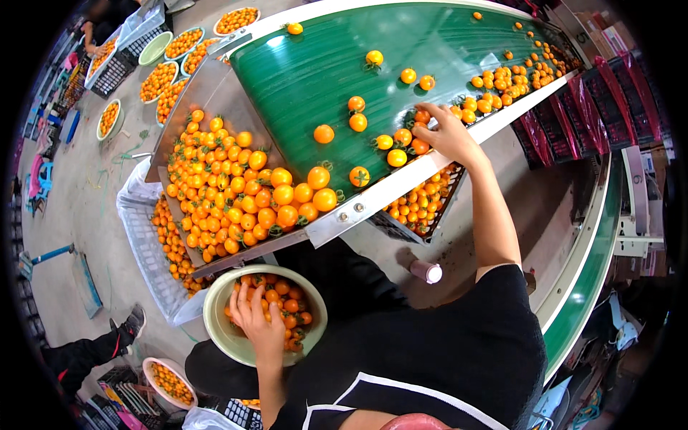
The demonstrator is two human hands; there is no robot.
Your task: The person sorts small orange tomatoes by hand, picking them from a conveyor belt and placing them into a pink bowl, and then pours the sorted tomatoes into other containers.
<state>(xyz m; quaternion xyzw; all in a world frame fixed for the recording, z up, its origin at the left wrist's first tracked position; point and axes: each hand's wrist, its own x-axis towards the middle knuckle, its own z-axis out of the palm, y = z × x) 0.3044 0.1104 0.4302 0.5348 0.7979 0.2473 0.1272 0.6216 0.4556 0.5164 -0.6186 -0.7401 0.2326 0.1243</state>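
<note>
My right hand reaches over the near rail of a green conveyor belt. Its fingers curl around an orange cherry tomato, with more tomatoes just beside them. On my lap rests a pale green bowl partly filled with deeper orange tomatoes. My left hand is inside this bowl, fingers apart and lying over the fruit; whether a tomato sits under the palm is hidden. At the belt's left end, a metal chute holds a heap of cherry tomatoes.
Below the chute stands a lined crate of tomatoes; another black crate sits under the belt. A pink-and-white cylinder is on the floor. Filled basins stand at upper left. Another person's foot shows at left.
</note>
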